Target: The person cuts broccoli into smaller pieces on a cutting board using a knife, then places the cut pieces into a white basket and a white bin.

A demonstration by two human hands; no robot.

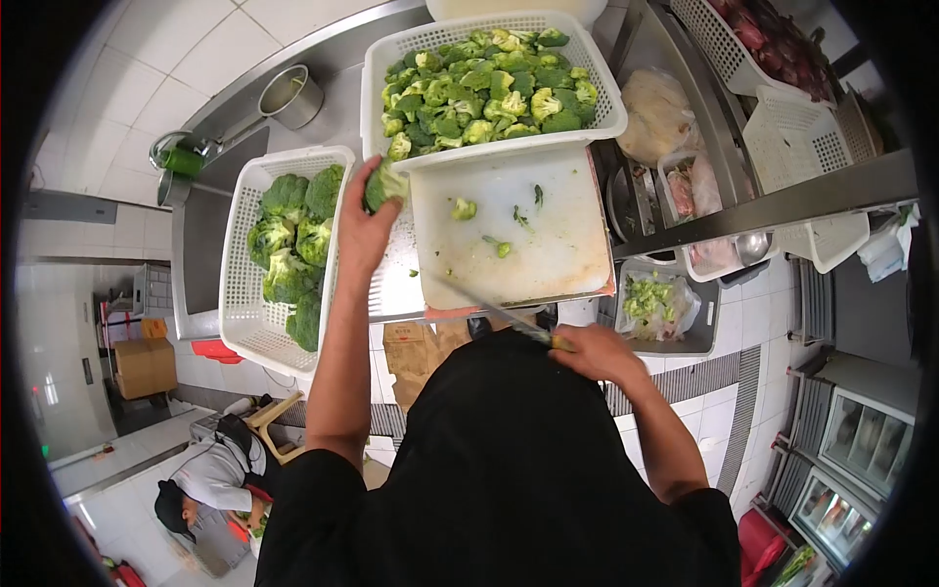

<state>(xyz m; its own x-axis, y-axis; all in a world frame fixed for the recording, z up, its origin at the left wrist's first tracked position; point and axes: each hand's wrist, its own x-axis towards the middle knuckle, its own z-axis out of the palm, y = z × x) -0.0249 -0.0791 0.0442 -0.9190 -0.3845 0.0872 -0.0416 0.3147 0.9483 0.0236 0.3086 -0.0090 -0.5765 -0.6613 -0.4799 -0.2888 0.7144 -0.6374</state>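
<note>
My left hand [367, 217] is closed around a head of broccoli [385, 186], just left of the cutting board. In my right hand [595, 352] is a knife [499, 311], its blade reaching left across the board's front edge. Small broccoli pieces [464, 208] and green scraps lie on the white cutting board [558, 245]. Behind the board, a white basket [494, 147] is heaped with cut broccoli florets [479, 93]. To the left, another white basket [240, 264] holds several whole broccoli heads [289, 279].
A metal pot [290, 98] stands at the back left by the sink. Below right, a grey bin [699, 328] holds green trimmings in a bag. Bagged food and more baskets [797, 137] line the right. A person [220, 470] works at lower left.
</note>
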